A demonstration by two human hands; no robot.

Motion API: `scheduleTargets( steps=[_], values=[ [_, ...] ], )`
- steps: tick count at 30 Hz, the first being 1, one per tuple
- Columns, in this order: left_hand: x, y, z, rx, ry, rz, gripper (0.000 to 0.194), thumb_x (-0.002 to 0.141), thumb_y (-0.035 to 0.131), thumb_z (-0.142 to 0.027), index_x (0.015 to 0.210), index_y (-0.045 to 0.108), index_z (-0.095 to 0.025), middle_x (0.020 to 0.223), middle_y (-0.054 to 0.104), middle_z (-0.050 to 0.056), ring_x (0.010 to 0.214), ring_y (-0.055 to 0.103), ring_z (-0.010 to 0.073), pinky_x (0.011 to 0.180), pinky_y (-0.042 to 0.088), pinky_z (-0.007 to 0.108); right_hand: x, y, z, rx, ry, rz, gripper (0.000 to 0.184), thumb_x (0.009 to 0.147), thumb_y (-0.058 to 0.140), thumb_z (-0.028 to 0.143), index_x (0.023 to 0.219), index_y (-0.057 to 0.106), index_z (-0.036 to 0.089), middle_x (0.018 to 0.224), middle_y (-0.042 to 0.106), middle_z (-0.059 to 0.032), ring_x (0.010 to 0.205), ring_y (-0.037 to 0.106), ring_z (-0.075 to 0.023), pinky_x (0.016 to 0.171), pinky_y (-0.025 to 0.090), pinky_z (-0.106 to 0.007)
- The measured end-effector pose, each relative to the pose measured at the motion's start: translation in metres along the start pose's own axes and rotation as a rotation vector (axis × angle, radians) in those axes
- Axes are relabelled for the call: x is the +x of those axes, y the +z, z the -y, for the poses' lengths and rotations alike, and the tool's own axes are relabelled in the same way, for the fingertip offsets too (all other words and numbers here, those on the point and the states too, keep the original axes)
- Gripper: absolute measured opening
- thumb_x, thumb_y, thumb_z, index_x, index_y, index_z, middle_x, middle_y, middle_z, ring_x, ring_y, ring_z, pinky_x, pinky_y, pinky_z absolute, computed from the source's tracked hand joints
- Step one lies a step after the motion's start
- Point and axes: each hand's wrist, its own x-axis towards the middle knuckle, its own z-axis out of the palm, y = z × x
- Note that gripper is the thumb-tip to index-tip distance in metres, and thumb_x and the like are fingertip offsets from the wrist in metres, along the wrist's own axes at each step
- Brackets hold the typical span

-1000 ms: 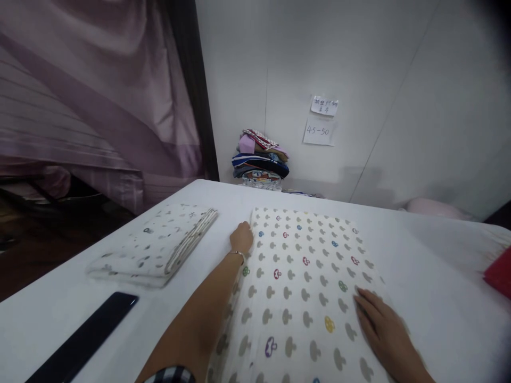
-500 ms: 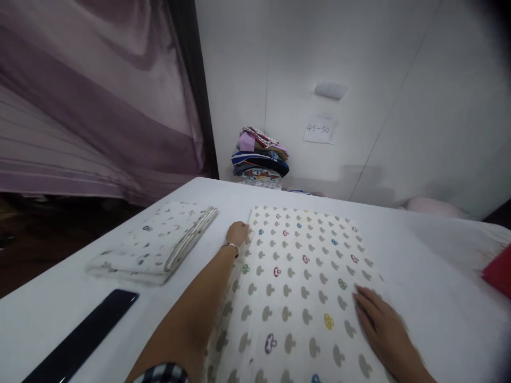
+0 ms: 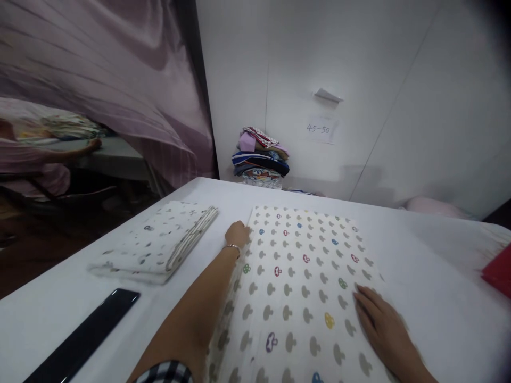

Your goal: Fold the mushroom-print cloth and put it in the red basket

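Observation:
A cream cloth point(image 3: 295, 276) printed with grey and coloured mushrooms lies flat before me on the white table point(image 3: 431, 266). At its far left edge, my left hand point(image 3: 237, 233) is closed, the fingers curled on the cloth's border and their tips partly hidden. My right hand point(image 3: 381, 319) rests flat on the right edge of the cloth with the fingers stretched out. To the left lies a folded white cloth point(image 3: 147, 239) with a small grey print, apart from my left arm. A bracelet circles my left wrist.
A long black flat object point(image 3: 83, 335) lies at the table's front left. Folded fabrics point(image 3: 261, 157) are stacked against the wall. A red item point(image 3: 499, 274) sits at the right edge. Beyond the pink curtain point(image 3: 159, 106), a person's arm point(image 3: 72, 154) shows at another table.
The curtain on the left has swung up, showing a person and a table behind it. The paper flap on the wall has shifted. Both my hands stay nearly in place.

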Motion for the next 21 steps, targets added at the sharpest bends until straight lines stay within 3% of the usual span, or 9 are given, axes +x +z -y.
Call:
scheduleTargets(
  steps=[9,15,21],
  values=[
    [0.011,-0.007,-0.007,0.019,-0.011,0.127,0.026,0.073,0.058,-0.028,0.092,0.064,-0.011,0.1,0.068,0.018,0.093,0.066,0.0259,0.066,0.047,0.027,0.001,-0.002,0.002,-0.003,-0.004,0.003,0.04,0.092,0.039,0.041,0.116,0.062,0.02,0.131,0.055,-0.0084,0.116,0.053,-0.028,0.096,0.045,-0.049],
    [0.003,0.004,-0.004,0.057,0.036,-0.014,0.03,0.084,0.043,-0.022,0.109,0.054,-0.011,0.113,0.062,0.018,0.105,0.06,0.0257,0.081,0.045,0.032,0.0,-0.001,0.002,-0.004,-0.006,0.0,0.039,0.092,0.039,0.041,0.116,0.062,0.02,0.131,0.055,-0.0083,0.116,0.053,-0.0279,0.097,0.045,-0.049],
    [-0.002,0.004,0.001,0.078,0.044,-0.028,0.028,0.087,0.041,-0.026,0.109,0.053,-0.013,0.112,0.062,0.017,0.106,0.059,0.0247,0.083,0.045,0.032,0.001,-0.002,0.003,0.018,-0.003,-0.01,0.039,0.091,0.04,0.041,0.115,0.062,0.021,0.13,0.055,-0.0088,0.117,0.053,-0.0281,0.097,0.044,-0.049]
  ],
)
